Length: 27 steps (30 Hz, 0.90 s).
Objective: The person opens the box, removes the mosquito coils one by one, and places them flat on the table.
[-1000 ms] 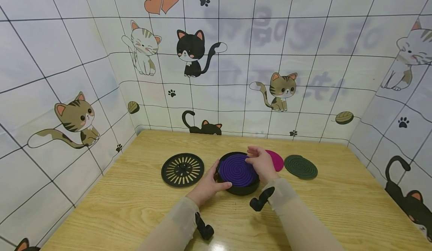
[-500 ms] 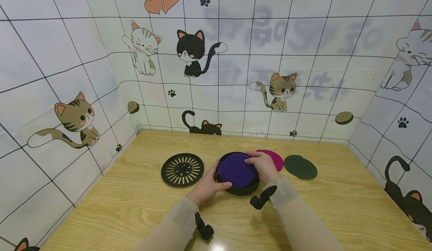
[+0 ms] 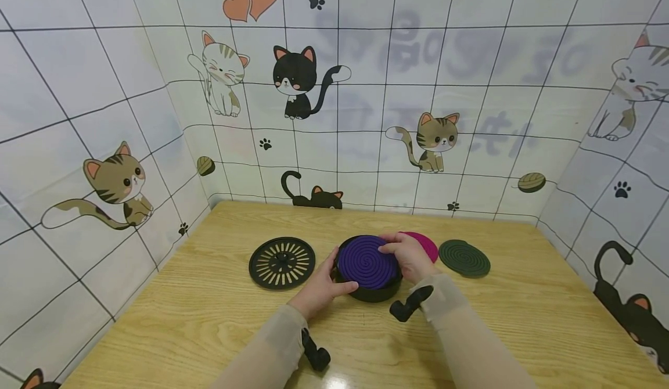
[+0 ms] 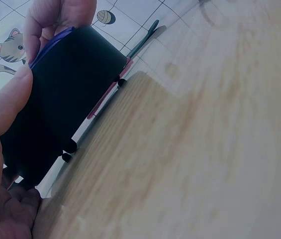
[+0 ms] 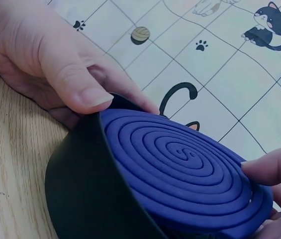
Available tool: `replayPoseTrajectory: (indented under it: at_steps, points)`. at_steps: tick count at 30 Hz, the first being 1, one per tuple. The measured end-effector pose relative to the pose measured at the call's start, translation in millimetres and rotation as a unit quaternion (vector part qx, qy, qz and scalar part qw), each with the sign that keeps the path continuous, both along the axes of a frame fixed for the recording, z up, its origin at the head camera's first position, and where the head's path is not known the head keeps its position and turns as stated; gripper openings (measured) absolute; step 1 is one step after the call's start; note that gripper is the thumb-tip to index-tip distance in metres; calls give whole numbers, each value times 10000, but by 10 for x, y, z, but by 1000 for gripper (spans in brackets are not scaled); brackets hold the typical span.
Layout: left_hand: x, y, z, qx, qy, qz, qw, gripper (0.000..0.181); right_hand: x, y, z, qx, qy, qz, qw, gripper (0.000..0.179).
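Observation:
In the head view a purple mosquito coil (image 3: 367, 262) lies in the mouth of a round black tin (image 3: 377, 295). My left hand (image 3: 323, 287) grips the tin's left side, thumb at the near rim; the left wrist view shows that thumb (image 4: 12, 102) against the dark wall (image 4: 60, 99). With thumb and fingers my right hand (image 3: 410, 256) pinches the coil's right edge. Seen from the right wrist, the coil (image 5: 180, 169) sits tilted, its edge by my right fingers (image 5: 274, 167) standing out past the rim. Small feet (image 4: 69, 146) show under the tin.
A black slotted lid (image 3: 282, 263) lies left of the tin on the wooden table (image 3: 198, 331). To the right are a pink coil (image 3: 425, 246), partly behind my right hand, and a dark green coil (image 3: 464, 258). A cat-printed wall covering (image 3: 360, 162) stands behind.
My right hand has come down from above the coil's right edge and its fingers have closed on that edge. My left hand has stayed on the tin.

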<state>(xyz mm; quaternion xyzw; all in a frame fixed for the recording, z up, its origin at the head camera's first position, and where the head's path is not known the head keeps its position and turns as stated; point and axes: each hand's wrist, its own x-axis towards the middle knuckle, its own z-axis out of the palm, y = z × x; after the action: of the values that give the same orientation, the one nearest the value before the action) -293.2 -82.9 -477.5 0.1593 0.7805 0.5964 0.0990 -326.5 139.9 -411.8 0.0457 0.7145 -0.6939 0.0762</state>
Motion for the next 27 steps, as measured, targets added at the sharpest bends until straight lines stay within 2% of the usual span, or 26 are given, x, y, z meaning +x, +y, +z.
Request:
replayPoseTrajectory:
  at_steps: [11,16,27]
  points:
    - [7,-7,11,-97,50,13,9999,105,33,36,52,-274,-164,463,9984,48]
    - [7,-8,11,-72,14,13,10000,105,36,50,48,-319,-323,548,9975,51]
    - [-1,-8,-1,-14,-18,-20,10000,106,55,34,-8,-57,-23,619,9981,53]
